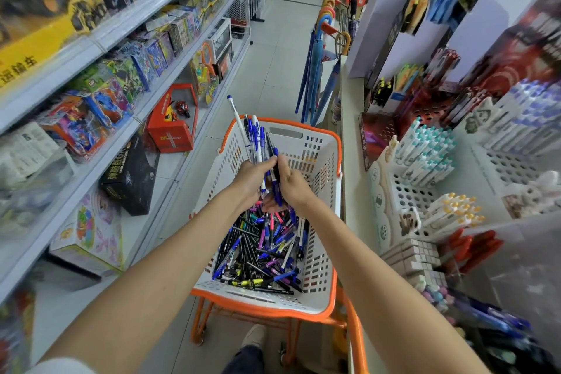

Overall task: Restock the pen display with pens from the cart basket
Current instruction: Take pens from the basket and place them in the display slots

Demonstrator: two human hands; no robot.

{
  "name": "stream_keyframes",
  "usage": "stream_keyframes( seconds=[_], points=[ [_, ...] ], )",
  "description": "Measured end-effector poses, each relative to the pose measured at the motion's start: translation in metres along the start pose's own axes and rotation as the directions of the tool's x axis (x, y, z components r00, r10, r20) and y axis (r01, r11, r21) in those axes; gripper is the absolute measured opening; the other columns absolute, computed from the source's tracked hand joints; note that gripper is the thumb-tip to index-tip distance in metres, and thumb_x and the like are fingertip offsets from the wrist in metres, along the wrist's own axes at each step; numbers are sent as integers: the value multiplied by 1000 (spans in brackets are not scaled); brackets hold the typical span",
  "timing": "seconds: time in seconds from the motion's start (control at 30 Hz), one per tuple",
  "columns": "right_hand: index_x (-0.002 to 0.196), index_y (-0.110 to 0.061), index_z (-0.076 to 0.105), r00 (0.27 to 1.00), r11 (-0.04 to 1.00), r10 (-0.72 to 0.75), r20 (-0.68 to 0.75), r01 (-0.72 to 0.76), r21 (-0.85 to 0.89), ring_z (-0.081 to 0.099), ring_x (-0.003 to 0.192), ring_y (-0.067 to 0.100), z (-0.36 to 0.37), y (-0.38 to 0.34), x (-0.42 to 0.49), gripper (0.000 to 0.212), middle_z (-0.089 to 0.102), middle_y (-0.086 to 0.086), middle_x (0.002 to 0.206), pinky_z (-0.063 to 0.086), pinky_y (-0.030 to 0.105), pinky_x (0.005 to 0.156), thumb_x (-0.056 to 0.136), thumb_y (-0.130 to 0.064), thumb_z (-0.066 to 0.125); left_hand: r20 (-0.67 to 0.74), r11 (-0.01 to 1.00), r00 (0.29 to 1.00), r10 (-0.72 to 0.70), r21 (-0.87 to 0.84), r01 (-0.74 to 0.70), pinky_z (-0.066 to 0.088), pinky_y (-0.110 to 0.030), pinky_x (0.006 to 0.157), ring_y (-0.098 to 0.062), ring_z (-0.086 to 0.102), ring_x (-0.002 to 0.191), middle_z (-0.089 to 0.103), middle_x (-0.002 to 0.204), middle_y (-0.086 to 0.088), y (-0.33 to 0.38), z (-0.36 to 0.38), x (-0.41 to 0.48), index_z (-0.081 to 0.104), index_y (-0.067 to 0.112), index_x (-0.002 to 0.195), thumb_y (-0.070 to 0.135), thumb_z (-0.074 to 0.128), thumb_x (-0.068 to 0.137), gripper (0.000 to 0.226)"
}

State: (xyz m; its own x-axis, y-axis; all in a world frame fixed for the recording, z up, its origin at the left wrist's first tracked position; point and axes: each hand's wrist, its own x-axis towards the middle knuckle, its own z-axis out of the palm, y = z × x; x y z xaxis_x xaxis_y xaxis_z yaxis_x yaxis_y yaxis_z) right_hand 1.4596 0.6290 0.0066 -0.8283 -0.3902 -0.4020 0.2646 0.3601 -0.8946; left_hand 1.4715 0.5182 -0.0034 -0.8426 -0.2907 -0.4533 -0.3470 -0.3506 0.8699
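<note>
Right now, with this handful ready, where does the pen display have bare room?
Empty holes show in the front tray between the teal-capped pens and the yellow-capped pens, and in the right tray in front of the blue-capped pens. Those rows are packed. Left hand and right hand grip the pen bundle.

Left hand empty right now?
No: the left hand grips a bundle of pens above the basket, and the right hand holds the same bundle.
</note>
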Motion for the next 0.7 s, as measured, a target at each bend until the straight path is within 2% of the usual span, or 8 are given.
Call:
stream_keyframes(
  seconds=[0.1,0.17,0.3,0.37,0.47,0.57,0.63,0.7],
  points=[
    [125,3,56,999,997,-43,-10,42,-71,72,68,38,-4,1,-2,54,69,28,83,62,47,61,108,-42,32,-50,999,998,24,-25,-25,57,-47,84,-34,68,99,70,103,-17,-4,3,0,63,2,114,24,63,97,28],
    [133,-4,55,980,964,-169,-101,143,-224,72,64,30,-3,0,-5,38,68,24,83,61,40,59,109,-25,35,-84,996,996,21,-79,-28,55,-49,90,-30,67,102,70,102,-13,-5,8,1,66,4,111,23,62,97,24],
    [137,-11,58,930,913,-297,-218,210,-349,70,97,29,5,-3,-8,46,66,9,129,60,44,81,108,-38,34,-129,987,991,34,-148,-54,57,-41,84,-21,69,96,72,99,-6,-2,19,4,67,8,104,20,61,97,15],
    [109,-7,64,918,860,-331,-221,197,-471,70,82,33,1,0,-9,47,72,13,101,59,48,76,106,-46,37,-181,973,983,35,-219,-75,55,-32,64,-16,68,76,71,85,-3,9,14,6,64,9,97,16,59,98,9],
    [81,-4,58,912,831,-336,-235,170,-529,58,59,24,-17,9,-10,47,60,11,68,53,40,61,105,-41,42,-165,963,986,12,-265,-56,54,-33,63,-17,65,65,67,74,-4,26,-9,10,63,8,92,15,57,100,13],
    [84,-4,59,938,988,-87,-334,124,92,49,55,19,-35,-6,-8,36,52,6,63,43,31,55,107,-21,37,29,987,999,20,-157,-15,58,-32,68,-15,68,64,68,75,-5,32,-25,-5,66,7,89,15,55,101,18],
    [86,-5,61,966,844,63,-250,82,531,51,59,16,-42,-27,-4,34,53,4,64,43,26,61,107,-17,37,137,996,991,-8,-89,20,61,-33,66,-17,72,71,72,81,-8,29,-26,-18,69,6,92,14,56,100,17],
    [90,-9,68,978,833,67,-198,55,550,50,67,13,-44,-37,2,34,55,4,72,39,23,65,106,-24,43,192,997,979,-62,-26,68,59,-30,58,-18,75,76,76,87,-8,26,-25,-29,71,8,95,16,58,99,15]
  ],
)
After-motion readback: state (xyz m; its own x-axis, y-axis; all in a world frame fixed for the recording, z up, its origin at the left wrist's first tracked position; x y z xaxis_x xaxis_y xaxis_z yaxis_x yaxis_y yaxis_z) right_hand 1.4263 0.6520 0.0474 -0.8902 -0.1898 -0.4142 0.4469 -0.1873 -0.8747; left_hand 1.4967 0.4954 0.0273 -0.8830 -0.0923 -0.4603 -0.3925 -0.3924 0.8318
